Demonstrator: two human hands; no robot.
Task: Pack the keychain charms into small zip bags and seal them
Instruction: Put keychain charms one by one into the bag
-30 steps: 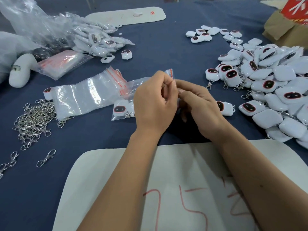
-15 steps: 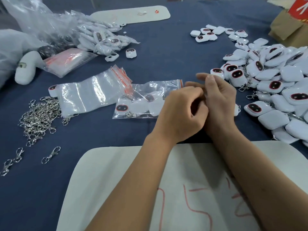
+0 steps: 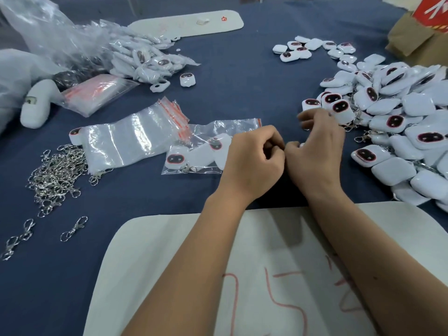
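Resting mid-table on the blue cloth [image 3: 242,93], the left hand [image 3: 252,163] was curled into a loose fist, fingertips tucked toward the palm; whether it pinched anything I could not tell. Right hand [image 3: 317,156] sat just beside it, thumbs nearly touching, fingers bent and loose, reaching toward the charm pile; something small and white showed at its thumb, but a grip could not be told. Filled zip bag [image 3: 208,146] lay flat just left of the left hand, touching it, with white charms inside, red-striped zip end toward the far side; sealed or not, unclear. Stack of empty zip bags [image 3: 128,139] lay left of that, overlapping its corner, one charm [image 3: 75,134] poking out at the stack's left end. Big pile of loose charms [image 3: 400,122] covered the right edge of the table, nearest ones just beyond the right fingers. Smaller cluster of charms [image 3: 312,47] sat toward the far right. Heap of metal clasps [image 3: 55,173] lay near the left edge, a few stray clasps [image 3: 74,228] nearer the front. Packed charm bags [image 3: 148,61] were heaped at the far left beside a large clear plastic bag [image 3: 48,32] and a pack of red-striped bags [image 3: 97,93]. White board [image 3: 266,275] with red marks lay at the front edge under both forearms; another white board [image 3: 189,23] at the far edge. Brown cardboard box [image 3: 417,40] stood at the far right corner.
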